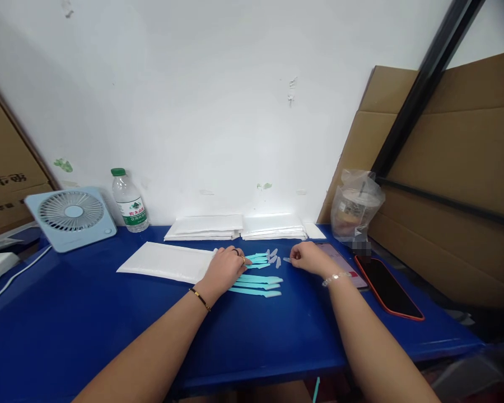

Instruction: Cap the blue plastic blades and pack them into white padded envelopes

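On the blue table, my left hand [224,267] is curled over the handles of a group of turquoise eyebrow razors [258,258], its fingers closed on them; the covered handle ends are hidden. More turquoise razors [260,285] lie side by side just below, blades pointing right. To the right, my right hand [308,257] pinches a small clear blade cap [287,259] between thumb and forefinger. Several loose clear caps [273,257] are scattered between the two hands. A white padded envelope [163,262] lies partly under my left wrist.
White envelopes [205,225] are stacked against the wall. At the left stand a blue fan [71,215] and a water bottle [130,201]. A bagged drink cup [355,207], a phone with a red edge [388,288] and another phone [340,260] are at the right.
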The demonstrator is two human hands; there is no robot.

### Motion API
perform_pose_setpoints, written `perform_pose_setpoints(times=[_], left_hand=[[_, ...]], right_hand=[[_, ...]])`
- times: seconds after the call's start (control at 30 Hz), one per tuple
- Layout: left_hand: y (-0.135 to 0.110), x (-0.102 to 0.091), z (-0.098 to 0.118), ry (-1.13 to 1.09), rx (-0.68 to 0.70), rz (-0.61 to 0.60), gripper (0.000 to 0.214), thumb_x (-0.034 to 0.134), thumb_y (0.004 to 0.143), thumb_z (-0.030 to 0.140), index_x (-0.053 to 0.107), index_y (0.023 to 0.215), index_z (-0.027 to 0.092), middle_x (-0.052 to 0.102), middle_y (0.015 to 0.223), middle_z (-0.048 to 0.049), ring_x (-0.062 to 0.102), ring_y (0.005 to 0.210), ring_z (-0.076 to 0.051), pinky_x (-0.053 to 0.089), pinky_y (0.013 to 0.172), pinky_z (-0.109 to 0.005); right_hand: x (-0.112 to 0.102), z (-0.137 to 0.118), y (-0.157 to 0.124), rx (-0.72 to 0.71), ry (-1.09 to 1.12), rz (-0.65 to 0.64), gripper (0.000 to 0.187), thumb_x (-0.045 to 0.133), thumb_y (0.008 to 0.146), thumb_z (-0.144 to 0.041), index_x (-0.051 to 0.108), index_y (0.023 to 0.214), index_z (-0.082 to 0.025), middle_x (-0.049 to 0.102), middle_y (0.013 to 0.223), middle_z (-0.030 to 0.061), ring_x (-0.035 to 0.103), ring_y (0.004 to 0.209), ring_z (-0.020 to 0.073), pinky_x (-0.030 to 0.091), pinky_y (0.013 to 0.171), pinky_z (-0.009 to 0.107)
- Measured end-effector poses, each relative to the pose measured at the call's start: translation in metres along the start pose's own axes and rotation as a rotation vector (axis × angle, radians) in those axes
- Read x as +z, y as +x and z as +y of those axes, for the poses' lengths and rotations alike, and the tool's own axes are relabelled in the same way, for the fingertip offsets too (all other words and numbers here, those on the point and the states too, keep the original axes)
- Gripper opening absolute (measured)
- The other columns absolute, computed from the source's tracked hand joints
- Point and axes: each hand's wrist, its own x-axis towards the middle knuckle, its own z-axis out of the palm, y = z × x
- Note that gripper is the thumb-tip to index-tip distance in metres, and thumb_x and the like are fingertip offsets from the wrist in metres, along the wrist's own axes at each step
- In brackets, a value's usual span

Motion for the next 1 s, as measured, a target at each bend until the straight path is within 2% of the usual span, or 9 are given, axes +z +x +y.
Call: perform_pose_setpoints(times=[0.1, 0.17, 0.37, 0.47, 0.63, 1.0], left_hand=[[-0.002, -0.002, 0.002, 0.03, 0.054, 0.013, 0.027, 0.043, 0.089, 0.03, 0.069, 0.093, 0.028, 0.062, 0.096, -0.0046, 0.049, 0.089, -0.02, 0.032, 0.072, -0.031], [-0.003, -0.004, 0.006, 0.045, 0.089, 0.023, 0.028, 0.041, 0.09, 0.028, 0.069, 0.093, 0.028, 0.062, 0.095, -0.0043, 0.048, 0.088, -0.02, 0.031, 0.07, -0.032], [-0.006, -0.01, 0.016, 0.074, 0.138, 0.015, 0.033, 0.037, 0.091, 0.02, 0.068, 0.099, 0.026, 0.063, 0.099, -0.0052, 0.046, 0.089, -0.022, 0.028, 0.069, -0.034], [-0.007, -0.008, 0.015, 0.055, 0.155, -0.01, 0.033, 0.038, 0.089, 0.017, 0.067, 0.101, 0.029, 0.064, 0.1, -0.0037, 0.046, 0.09, -0.021, 0.027, 0.069, -0.034], [-0.008, -0.008, 0.014, 0.033, 0.148, -0.042, 0.036, 0.038, 0.088, 0.014, 0.066, 0.105, 0.029, 0.065, 0.103, -0.0036, 0.048, 0.091, -0.02, 0.028, 0.07, -0.034], [-0.009, -0.005, 0.012, 0.099, 0.185, -0.035, 0.042, 0.041, 0.082, 0.009, 0.062, 0.112, 0.031, 0.064, 0.108, -0.0008, 0.055, 0.089, -0.016, 0.032, 0.071, -0.029]], right_hand=[[-0.004, 0.002, -0.004, -0.049, 0.138, -0.188, 0.01, 0.059, 0.065, -0.017, 0.069, 0.065, -0.019, 0.068, 0.064, 0.0018, 0.059, 0.059, 0.0162, 0.041, 0.053, 0.023], [-0.004, 0.001, -0.005, -0.085, 0.207, -0.258, 0.01, 0.06, 0.066, -0.019, 0.07, 0.067, -0.019, 0.069, 0.065, 0.0009, 0.059, 0.06, 0.0159, 0.042, 0.052, 0.023], [0.001, -0.003, -0.005, -0.083, 0.254, -0.201, 0.015, 0.07, 0.062, -0.027, 0.07, 0.074, -0.018, 0.069, 0.066, 0.0017, 0.061, 0.061, 0.0164, 0.043, 0.053, 0.023], [0.004, -0.008, -0.003, -0.115, 0.218, -0.175, 0.007, 0.066, 0.066, -0.022, 0.07, 0.07, -0.019, 0.069, 0.066, 0.0011, 0.062, 0.061, 0.0153, 0.044, 0.055, 0.022], [0.012, -0.016, 0.001, -0.148, 0.171, -0.065, 0.006, 0.064, 0.068, -0.017, 0.07, 0.069, -0.019, 0.069, 0.069, 0.0014, 0.061, 0.063, 0.0145, 0.044, 0.058, 0.023], [0.016, -0.02, 0.003, -0.253, 0.075, 0.011, 0.017, 0.061, 0.069, -0.007, 0.072, 0.071, -0.019, 0.068, 0.074, 0.0015, 0.061, 0.066, 0.0131, 0.044, 0.061, 0.022]])
